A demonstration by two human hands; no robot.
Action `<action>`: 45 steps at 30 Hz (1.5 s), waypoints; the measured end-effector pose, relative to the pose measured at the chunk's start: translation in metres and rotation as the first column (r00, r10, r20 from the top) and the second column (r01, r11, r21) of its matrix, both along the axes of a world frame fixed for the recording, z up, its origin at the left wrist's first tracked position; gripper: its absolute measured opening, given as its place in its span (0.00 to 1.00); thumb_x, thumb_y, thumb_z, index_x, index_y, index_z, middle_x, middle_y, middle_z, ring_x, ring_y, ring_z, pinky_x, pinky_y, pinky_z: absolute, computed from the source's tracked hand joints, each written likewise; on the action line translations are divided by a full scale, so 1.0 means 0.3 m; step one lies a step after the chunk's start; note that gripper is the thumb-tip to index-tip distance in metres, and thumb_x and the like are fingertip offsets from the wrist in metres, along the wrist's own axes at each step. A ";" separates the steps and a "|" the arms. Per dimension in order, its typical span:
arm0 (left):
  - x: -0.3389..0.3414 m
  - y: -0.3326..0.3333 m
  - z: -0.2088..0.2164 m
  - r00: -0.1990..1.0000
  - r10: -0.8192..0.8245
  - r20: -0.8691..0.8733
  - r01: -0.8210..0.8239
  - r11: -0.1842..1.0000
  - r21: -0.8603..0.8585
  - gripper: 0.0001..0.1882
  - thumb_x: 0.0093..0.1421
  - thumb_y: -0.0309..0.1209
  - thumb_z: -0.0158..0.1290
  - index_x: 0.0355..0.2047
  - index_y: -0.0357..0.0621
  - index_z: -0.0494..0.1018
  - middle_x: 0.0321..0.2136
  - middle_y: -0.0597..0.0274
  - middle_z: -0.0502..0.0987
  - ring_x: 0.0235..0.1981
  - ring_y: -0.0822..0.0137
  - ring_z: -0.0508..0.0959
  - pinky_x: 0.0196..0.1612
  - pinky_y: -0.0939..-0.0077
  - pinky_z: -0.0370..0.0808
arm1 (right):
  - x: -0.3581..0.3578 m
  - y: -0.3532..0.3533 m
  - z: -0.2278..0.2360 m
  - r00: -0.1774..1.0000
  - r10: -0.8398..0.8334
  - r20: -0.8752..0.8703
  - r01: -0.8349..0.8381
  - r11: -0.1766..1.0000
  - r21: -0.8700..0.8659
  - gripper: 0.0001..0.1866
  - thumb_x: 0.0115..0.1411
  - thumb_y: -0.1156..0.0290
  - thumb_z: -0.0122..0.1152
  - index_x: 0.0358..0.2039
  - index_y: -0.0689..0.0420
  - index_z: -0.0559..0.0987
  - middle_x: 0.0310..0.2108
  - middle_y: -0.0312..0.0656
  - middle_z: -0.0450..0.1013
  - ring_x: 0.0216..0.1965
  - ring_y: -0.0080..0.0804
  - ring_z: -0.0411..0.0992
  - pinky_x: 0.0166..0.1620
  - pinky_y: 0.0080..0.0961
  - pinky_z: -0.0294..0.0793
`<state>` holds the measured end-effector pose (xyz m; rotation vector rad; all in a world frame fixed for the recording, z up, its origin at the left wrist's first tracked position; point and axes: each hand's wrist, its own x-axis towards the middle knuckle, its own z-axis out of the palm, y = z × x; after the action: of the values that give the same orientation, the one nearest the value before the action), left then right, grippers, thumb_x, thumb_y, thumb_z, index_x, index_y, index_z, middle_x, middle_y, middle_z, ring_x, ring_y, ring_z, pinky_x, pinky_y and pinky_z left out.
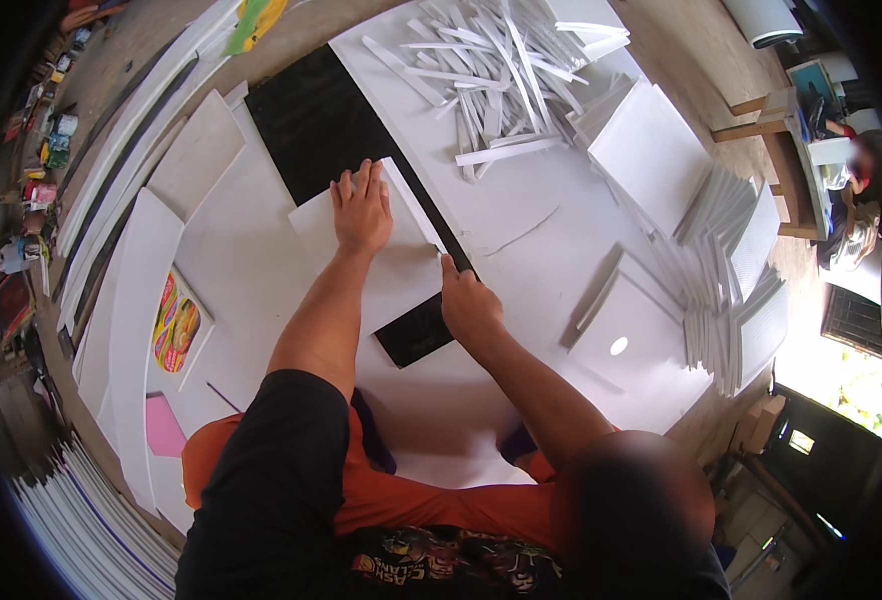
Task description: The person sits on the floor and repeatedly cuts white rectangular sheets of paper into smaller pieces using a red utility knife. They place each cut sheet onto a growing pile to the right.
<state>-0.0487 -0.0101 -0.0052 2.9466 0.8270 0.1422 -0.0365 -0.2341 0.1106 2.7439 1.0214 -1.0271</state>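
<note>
A white board [336,245] lies aslant over a long black strip [316,120] on the white work surface. My left hand [363,212] presses on its far part, fingers stretched out and holding nothing. At the board's right edge, my right hand [471,308] is closed around what looks like a utility knife [440,250]. Only the knife's small tip shows, touching the board's edge; its handle is hidden in my fist. A narrow white strip [413,205] runs along that edge, from near my left fingertips toward the knife.
Loose white offcut strips [501,85] are heaped at the far side. Stacked white panels [651,145] and fanned sheets [731,240] stand at the right. Long boards [131,150], a printed colourful piece [177,325] and a pink piece [164,425] lie at the left.
</note>
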 end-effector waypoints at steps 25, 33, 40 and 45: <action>0.001 0.026 -0.015 1.000 -0.006 0.030 0.005 0.999 0.051 0.29 0.74 0.47 0.42 0.72 0.55 0.57 0.68 0.64 0.62 0.66 0.52 0.62 0.72 0.44 0.54 | -0.089 -0.232 0.029 0.999 -0.035 -0.010 0.034 0.998 -0.049 0.30 0.68 0.72 0.50 0.70 0.53 0.62 0.43 0.51 0.77 0.43 0.51 0.81 0.45 0.46 0.84; 0.041 0.049 0.095 0.998 0.045 0.054 -0.034 0.981 -0.189 0.28 0.67 0.59 0.51 0.52 0.50 0.79 0.42 0.54 0.74 0.48 0.50 0.76 0.49 0.51 0.72 | 0.252 -0.231 0.033 0.858 -0.511 -0.054 0.482 0.764 0.428 0.15 0.57 0.64 0.68 0.41 0.56 0.80 0.35 0.49 0.81 0.39 0.52 0.80 0.44 0.45 0.76; 0.038 -0.094 0.270 0.933 0.057 0.355 0.136 0.857 -0.497 0.21 0.70 0.48 0.53 0.35 0.43 0.81 0.32 0.61 0.75 0.31 0.57 0.80 0.35 0.62 0.76 | 0.282 -0.034 -0.023 0.615 -0.439 -0.655 0.786 0.408 0.464 0.27 0.45 0.56 0.83 0.37 0.63 0.81 0.27 0.37 0.77 0.24 0.22 0.73 0.27 0.23 0.72; 0.040 -0.105 0.333 0.863 0.050 0.503 0.282 0.778 -0.561 0.20 0.70 0.45 0.53 0.33 0.38 0.79 0.29 0.60 0.73 0.27 0.58 0.76 0.33 0.65 0.72 | 0.269 0.071 -0.016 0.530 -0.263 -0.806 0.814 0.425 0.396 0.21 0.48 0.61 0.82 0.31 0.61 0.78 0.22 0.34 0.71 0.20 0.21 0.69 0.20 0.21 0.66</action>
<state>-0.0366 -0.0414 0.0948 2.1687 0.4729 0.4903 0.0443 -0.2127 0.1057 3.6925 0.4706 -2.2679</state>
